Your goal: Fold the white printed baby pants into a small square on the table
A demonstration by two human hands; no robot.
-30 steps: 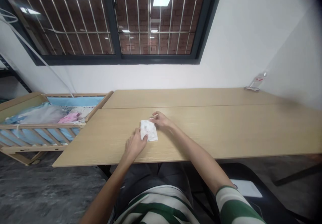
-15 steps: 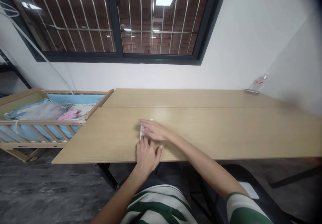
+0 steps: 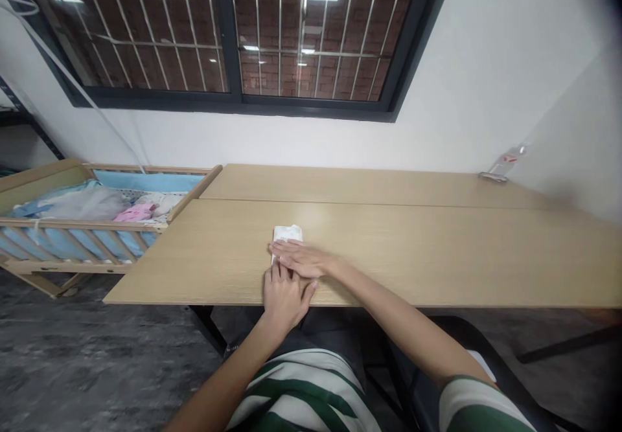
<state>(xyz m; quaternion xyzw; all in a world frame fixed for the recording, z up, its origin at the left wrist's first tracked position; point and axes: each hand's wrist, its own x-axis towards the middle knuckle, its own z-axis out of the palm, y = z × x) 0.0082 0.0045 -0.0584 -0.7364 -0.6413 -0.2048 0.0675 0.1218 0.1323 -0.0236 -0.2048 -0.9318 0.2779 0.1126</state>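
A small white rectangular piece point(image 3: 287, 232), paper-like with faint marks, lies flat on the wooden table. Whether it is folded paper or a thin packet I cannot tell. Across its middle my right hand point(image 3: 302, 260) lies flat, palm down with fingers stretched to the left. My left hand point(image 3: 284, 296) rests at the near end, its fingers pointing away from me and its thumb out to the right. The left fingertips meet the piece beside the right hand, which hides part of it.
The wooden table point(image 3: 413, 244) has a long seam towards the wall. At the far right corner leans a clear plastic bottle or packet point(image 3: 510, 158). A wooden cot point(image 3: 109, 267) with blue lining adjoins on the left. A dark chair point(image 3: 451, 338) stands at the right.
My right hand has slid towards me over the white piece, uncovering its far end. My left hand has stayed at the near end. The head view has shifted slightly.
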